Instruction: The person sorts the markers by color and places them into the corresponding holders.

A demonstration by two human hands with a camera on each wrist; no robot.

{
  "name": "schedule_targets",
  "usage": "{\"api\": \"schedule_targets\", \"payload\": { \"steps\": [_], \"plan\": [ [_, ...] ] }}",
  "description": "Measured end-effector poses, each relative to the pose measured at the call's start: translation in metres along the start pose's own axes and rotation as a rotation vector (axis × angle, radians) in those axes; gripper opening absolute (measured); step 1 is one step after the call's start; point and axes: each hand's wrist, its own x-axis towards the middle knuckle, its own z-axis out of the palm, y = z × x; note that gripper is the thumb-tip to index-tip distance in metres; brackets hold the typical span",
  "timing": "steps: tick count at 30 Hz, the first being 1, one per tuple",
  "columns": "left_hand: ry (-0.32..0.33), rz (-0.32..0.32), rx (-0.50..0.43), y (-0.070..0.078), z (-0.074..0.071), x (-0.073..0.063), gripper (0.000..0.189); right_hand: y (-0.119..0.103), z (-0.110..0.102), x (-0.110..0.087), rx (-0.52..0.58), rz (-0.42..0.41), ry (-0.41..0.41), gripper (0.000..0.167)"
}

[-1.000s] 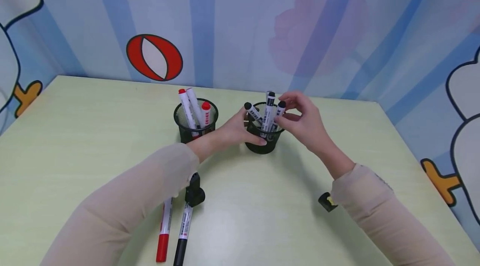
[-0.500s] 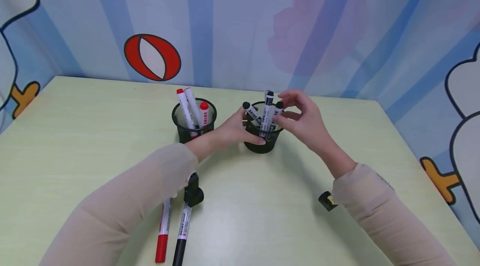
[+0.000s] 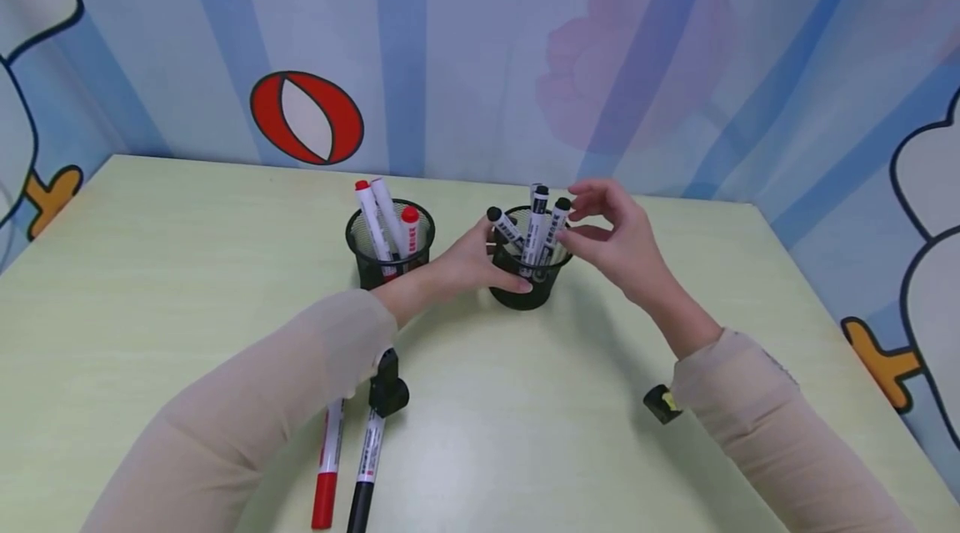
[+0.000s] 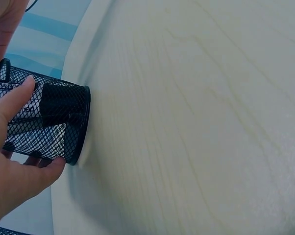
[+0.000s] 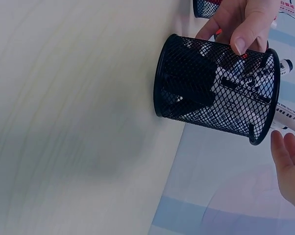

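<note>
My left hand [image 3: 472,262] grips a black mesh pen cup [image 4: 64,103] by its side, thumb in front and fingers round the back. Several white markers with black caps stand in this cup. One black-capped marker [image 3: 556,224] leans toward the cup's right rim. Right beside it is my right hand [image 3: 618,245], its thumb tip [image 3: 564,238] at the marker's body and its other fingers spread near the cap. In the right wrist view the fingertips [image 5: 280,142] show beyond the cup rim, beside the marker's white body [image 5: 288,117].
To the left stands a second mesh cup [image 3: 375,270] holding red-capped markers [image 3: 410,226], partly behind my left wrist. A red-capped marker [image 3: 326,483] and a black-capped marker [image 3: 365,466] lie on the table [image 3: 525,450] under my left forearm. A patterned curtain [image 3: 480,57] hangs behind.
My right hand has shifted a little to the right, its fingertips moving outward from the leaning marker. That marker's cap sits slightly higher. The left hand keeps its grip on the cup.
</note>
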Motion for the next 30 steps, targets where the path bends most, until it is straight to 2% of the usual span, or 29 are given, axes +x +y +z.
{"api": "schedule_targets", "payload": {
  "steps": [8, 14, 20, 30],
  "plan": [
    [0.003, -0.012, -0.016, 0.002, 0.000, -0.001, 0.092, 0.002, -0.004, -0.001, -0.024, 0.026, 0.030, 0.045],
    [0.005, -0.027, -0.010, 0.000, -0.003, -0.004, 0.089, 0.010, -0.006, -0.007, -0.021, 0.088, 0.044, 0.047],
    [0.014, -0.056, 0.011, 0.001, -0.004, -0.008, 0.087, 0.022, -0.003, -0.010, 0.038, 0.174, 0.006, 0.067],
    [0.022, -0.091, 0.042, 0.004, -0.004, -0.013, 0.085, 0.037, 0.007, -0.016, 0.057, 0.274, -0.124, 0.102]
  ]
}}
